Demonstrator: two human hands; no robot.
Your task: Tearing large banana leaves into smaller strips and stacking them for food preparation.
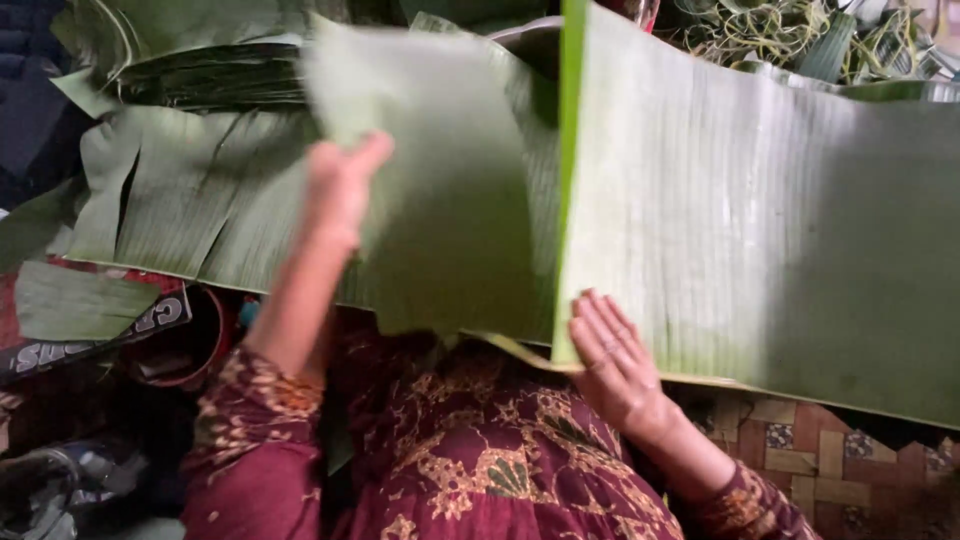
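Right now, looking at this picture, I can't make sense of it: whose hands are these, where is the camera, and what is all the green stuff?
There is no machine here. A person wears one camera on the head, so you look down at their own two hands and their lap, covered in dark red patterned cloth.

The green sheets are banana leaves. The left hand holds up a cut leaf piece, blurred in the picture. The right hand lies flat on the near corner of a large, long leaf that stretches away to the right. Another split leaf lies to the left, with a small leaf scrap below it. A heap of leaf strips shows at the top right, and a patterned floor mat at the bottom right.
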